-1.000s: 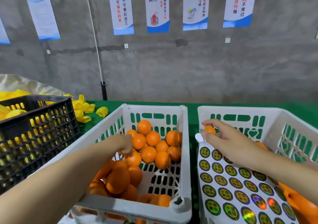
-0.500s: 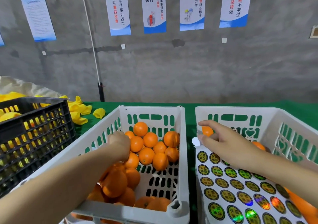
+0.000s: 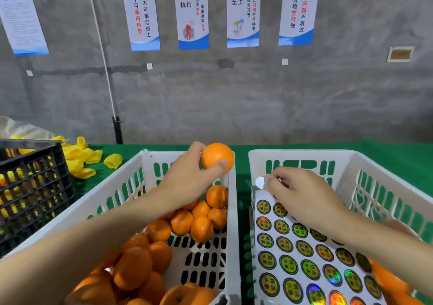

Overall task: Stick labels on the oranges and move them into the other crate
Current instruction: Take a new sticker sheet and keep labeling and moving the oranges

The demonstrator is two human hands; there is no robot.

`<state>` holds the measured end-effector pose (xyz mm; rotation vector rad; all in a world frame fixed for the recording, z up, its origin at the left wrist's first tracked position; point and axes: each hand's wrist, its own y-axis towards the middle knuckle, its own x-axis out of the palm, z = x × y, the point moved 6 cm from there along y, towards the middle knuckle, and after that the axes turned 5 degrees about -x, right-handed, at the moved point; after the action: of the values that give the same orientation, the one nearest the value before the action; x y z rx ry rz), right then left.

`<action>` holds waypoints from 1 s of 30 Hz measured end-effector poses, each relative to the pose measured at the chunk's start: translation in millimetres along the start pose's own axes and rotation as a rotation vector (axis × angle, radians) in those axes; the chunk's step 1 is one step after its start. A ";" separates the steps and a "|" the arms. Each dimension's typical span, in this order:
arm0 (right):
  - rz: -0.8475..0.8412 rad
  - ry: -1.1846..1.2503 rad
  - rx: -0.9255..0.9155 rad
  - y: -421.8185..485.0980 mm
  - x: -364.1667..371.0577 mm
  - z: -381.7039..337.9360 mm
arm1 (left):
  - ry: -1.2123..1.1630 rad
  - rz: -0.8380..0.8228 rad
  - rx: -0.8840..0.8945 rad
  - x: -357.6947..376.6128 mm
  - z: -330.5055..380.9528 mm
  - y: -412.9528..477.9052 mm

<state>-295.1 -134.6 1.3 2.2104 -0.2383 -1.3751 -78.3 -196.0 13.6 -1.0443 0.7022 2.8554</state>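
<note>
My left hand (image 3: 187, 180) grips one orange (image 3: 216, 158) and holds it up above the far right corner of the left white crate (image 3: 121, 187), which has several oranges (image 3: 182, 225) in it. My right hand (image 3: 302, 196) pinches a small round label (image 3: 259, 182), white side showing, over the far left part of the right white crate (image 3: 304, 155). A sheet of round green-gold labels (image 3: 304, 269) lies in that crate, and a few oranges (image 3: 389, 281) show at its right edge under my forearm.
A black crate (image 3: 30, 187) stands at the left, with yellow foam fruit nets (image 3: 79, 157) beside it on the green table cover (image 3: 386, 150). A grey wall with posters rises right behind the table.
My left hand has lifted an orange out of the pile in the left crate and carried it up and to the right, toward my right hand. My right hand has stayed in place with the label.
</note>
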 end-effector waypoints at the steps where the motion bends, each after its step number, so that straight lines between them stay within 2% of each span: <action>1: 0.021 -0.016 -0.006 0.0 -2.0 -1.4 | -0.034 -0.033 0.019 6.4 7.5 -6.3; 6: 0.223 -0.235 -0.127 0.4 -23.6 -15.1 | -0.066 -0.150 0.087 32.5 22.8 -28.5; 10: 0.349 -0.310 -0.245 -2.8 -37.8 -28.5 | 0.146 -0.186 0.202 36.5 26.2 -33.0; 13: 0.384 -0.321 -0.340 -6.1 -40.6 -37.5 | 0.271 -0.216 0.297 38.6 28.5 -35.5; 20: 0.336 -0.397 -0.642 -14.8 -36.7 -61.2 | 0.280 -0.207 0.295 36.4 24.8 -31.8; 30: 0.190 -0.329 -0.707 -14.4 -25.2 -57.9 | 0.200 -0.175 0.228 34.8 20.2 -28.6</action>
<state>-258.0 -92.6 33.7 1.3521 -0.0557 -1.4283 -112.8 -166.4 -5.8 -1.2934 0.8759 2.4792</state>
